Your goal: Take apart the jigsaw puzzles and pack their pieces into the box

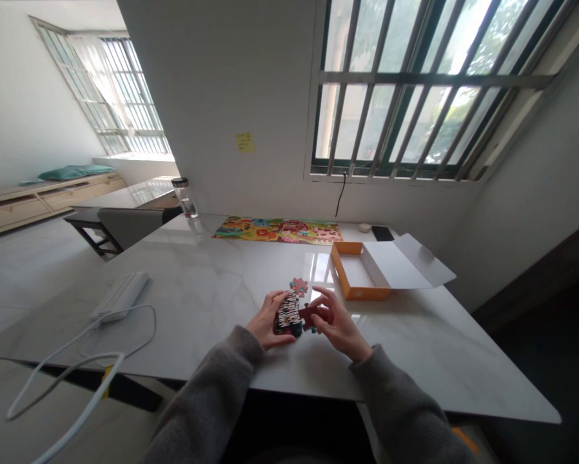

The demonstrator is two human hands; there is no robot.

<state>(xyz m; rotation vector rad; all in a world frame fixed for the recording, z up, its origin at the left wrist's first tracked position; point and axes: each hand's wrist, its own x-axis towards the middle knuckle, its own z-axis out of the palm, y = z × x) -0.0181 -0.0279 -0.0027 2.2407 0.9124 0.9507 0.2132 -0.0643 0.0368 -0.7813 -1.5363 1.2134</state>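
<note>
My left hand (269,320) is wrapped round a thick stack of jigsaw puzzle pieces (287,312), whose layered edges face up. A reddish-brown piece with coloured tabs (299,285) sticks out at the far end of the stack. Between the fingertips of my right hand (336,322) is a dark red puzzle piece (309,316), close against the stack's right side. Both hands are just above the near part of the white marbled table (202,290). Part of the stack is hidden by my left fingers.
Beyond my hands lies a colourful farm-animal picture strip (277,230). An orange box (367,294) with its white lid folded back is at the right. A power strip (122,295) with white cables (77,335) lies at the left. A clear bottle (187,201) stands by the wall, and a black phone-like slab (382,233) lies behind the box.
</note>
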